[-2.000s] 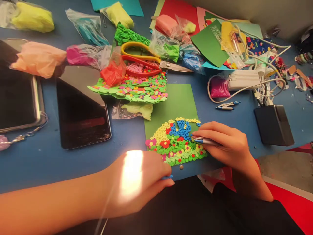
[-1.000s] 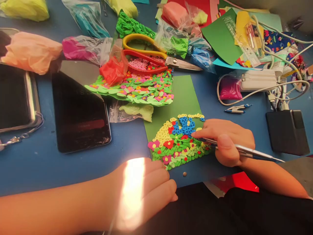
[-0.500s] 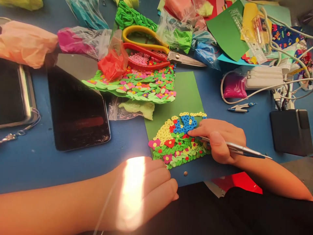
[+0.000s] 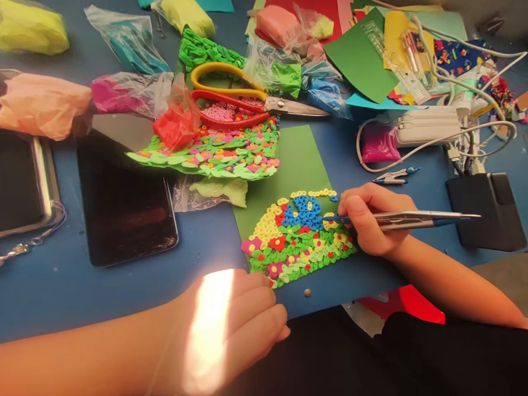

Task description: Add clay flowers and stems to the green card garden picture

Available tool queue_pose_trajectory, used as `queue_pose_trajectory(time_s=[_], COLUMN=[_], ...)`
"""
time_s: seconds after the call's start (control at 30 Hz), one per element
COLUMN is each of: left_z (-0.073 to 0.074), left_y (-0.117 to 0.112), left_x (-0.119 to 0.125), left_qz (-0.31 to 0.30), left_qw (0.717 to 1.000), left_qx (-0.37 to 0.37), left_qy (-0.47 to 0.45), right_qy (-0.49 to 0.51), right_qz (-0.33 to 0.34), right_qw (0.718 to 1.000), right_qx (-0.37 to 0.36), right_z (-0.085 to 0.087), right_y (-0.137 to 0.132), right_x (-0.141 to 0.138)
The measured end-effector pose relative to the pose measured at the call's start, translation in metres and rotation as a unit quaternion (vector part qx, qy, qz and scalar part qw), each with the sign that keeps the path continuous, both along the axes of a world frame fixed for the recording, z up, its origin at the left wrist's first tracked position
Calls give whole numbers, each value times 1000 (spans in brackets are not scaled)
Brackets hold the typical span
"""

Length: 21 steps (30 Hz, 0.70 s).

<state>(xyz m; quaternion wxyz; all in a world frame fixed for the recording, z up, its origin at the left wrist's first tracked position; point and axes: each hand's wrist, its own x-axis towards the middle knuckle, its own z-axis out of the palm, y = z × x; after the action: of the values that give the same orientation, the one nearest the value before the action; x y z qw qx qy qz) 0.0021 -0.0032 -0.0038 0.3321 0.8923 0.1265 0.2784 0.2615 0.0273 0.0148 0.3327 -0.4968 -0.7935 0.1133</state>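
A green card [image 4: 295, 159] lies on the blue table, its lower half covered with small clay pieces in yellow, blue, red, pink and green [image 4: 295, 236]. My right hand [image 4: 369, 220] is closed around a silver, blue-tipped pen-like tool [image 4: 416, 219], whose tip touches the blue clay patch at the card's right side. My left hand [image 4: 235, 330] rests at the table's front edge just below the card, fingers curled together. Whether it holds anything is hidden.
A second clay-covered card [image 4: 218, 151] lies behind, with yellow and red scissors [image 4: 239, 93], bagged clay lumps [image 4: 124, 93], coloured paper sheets [image 4: 358, 60], a dark phone [image 4: 124, 203], a tablet [image 4: 20, 181], a white power bank with cables [image 4: 429, 129] and a black box [image 4: 484, 212].
My right hand turned so the tool now lies nearly level, pointing left at the blue clay. The left hand lost sight of the small blue bit it pinched two seconds ago.
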Motion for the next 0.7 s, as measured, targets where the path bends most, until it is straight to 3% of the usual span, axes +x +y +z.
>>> queue_pose_trajectory(time_s=[0.3,0.53,0.7], left_z=[5,1,0], left_y=[4,2,1], left_x=[1,2,2], left_qz=[45,34,46], left_qw=[996,997,996], left_qx=[73,70,71], left_qy=[-3,-12,2], right_qy=[-76,-128,-41], right_qz=[38,63,32], right_qw=[996,989,999], right_qx=[41,30,16], right_z=[3,3,-2], right_y=[0,4,1], right_x=[-2,-2,2])
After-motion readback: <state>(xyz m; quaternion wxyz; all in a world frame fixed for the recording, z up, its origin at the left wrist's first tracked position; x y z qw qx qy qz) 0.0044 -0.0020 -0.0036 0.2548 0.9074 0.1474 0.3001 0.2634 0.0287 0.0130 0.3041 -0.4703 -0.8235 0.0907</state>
